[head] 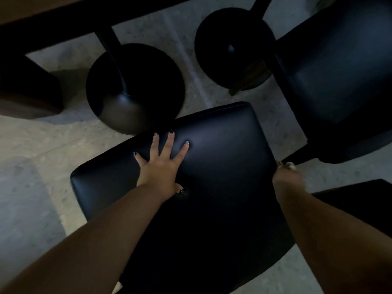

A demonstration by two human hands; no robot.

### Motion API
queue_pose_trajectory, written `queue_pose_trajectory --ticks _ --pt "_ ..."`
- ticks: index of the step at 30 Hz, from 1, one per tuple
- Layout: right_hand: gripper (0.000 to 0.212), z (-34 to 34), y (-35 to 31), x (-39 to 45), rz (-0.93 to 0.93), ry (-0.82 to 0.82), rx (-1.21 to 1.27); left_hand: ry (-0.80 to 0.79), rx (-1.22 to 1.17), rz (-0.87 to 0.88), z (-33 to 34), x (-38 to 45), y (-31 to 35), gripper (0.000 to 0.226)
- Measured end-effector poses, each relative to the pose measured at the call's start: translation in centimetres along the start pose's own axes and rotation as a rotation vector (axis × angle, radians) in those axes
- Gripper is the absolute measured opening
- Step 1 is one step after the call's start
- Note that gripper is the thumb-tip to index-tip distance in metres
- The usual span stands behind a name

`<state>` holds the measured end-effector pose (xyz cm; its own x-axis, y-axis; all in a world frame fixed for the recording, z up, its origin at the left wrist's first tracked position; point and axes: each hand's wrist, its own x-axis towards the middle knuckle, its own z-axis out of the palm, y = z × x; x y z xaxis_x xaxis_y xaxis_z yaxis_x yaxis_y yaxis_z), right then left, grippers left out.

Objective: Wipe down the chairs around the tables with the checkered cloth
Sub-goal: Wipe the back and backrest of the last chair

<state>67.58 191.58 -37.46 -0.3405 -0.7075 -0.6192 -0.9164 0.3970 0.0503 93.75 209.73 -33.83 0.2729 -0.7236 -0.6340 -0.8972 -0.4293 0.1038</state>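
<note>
Pale floor (31, 145) lies open at the frame's left. The black chair seat (222, 158) fills the centre, its far edge just beside a round table base (135, 90). Left hand (163, 164) presses flat, fingers spread. Right hand (285, 177) curls over the seat's right edge, clutching something pale, perhaps the cloth (286, 165).

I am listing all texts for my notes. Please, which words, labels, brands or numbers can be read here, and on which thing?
None: no readable text, label, brand or number shows on the black chair seat, the second chair, the round table bases or the floor.
</note>
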Motion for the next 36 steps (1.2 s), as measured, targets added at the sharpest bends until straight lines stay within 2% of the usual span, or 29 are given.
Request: queue_pose_trajectory --ticks 2,5,7,10,13,17,20,23,25,27,30,32,34,36 --pt "0.035 0.1 0.6 0.2 -0.030 0.120 0.045 0.005 -0.026 0.004 0.0 -0.1 -0.1 0.123" --pt "0.035 0.1 0.2 0.1 -0.035 0.119 0.156 0.002 -0.051 0.023 -0.2 -0.2 -0.3 0.121" --pt "0.046 0.4 0.1 0.7 -0.010 0.137 0.374 0.010 -0.053 0.048 0.1 -0.5 -0.6 0.117" --pt "0.045 0.8 -0.7 1.0 -0.103 0.173 0.368 0.054 -0.063 0.119 0.6 -1.6 -2.0 0.104" --pt "0.041 1.0 -2.6 0.1 -0.234 0.242 0.375 0.137 -0.228 0.166 1.7 -3.2 -4.9 0.090" --pt "0.037 1.5 -5.9 -1.0 -0.410 0.338 0.331 0.205 -0.339 0.066 4.1 -6.3 -9.6 0.086" --pt "0.038 2.0 -8.6 -1.7 -0.445 0.420 0.281 0.216 -0.385 -0.068 6.2 -8.5 -12.5 0.094" --pt "0.039 2.4 -10.0 -2.3 -0.438 0.483 0.257 0.249 -0.589 -0.278 7.8 -9.6 -13.6 0.111" --pt "0.043 2.7 -10.5 -2.8 -0.507 0.518 0.212 0.257 -0.825 -0.408 8.6 -9.8 -13.5 0.124" --pt "0.049 3.2 -11.2 -3.7 -0.599 0.567 0.142 0.272 -1.057 -0.497 9.3 -9.7 -13.3 0.126" --pt "0.051 4.9 -13.5 -6.5 -0.685 0.584 0.001 0.318 -1.182 -0.576 10.1 -9.7 -13.5 0.110" --pt "0.048 7.3 -15.5 -10.1 -0.809 0.553 -0.121 0.330 -1.219 -0.586 10.1 -9.9 -13.6 0.101" --pt "0.045 10.4 -16.8 -14.8 -1.088 0.461 -0.119 0.334 -1.385 -0.557 10.1 -10.3 -13.9 0.087" --pt "0.048 13.7 -17.3 -19.4 -1.329 0.347 -0.154 0.364 -1.700 -0.511 10.3 -11.0 -14.7 0.060"
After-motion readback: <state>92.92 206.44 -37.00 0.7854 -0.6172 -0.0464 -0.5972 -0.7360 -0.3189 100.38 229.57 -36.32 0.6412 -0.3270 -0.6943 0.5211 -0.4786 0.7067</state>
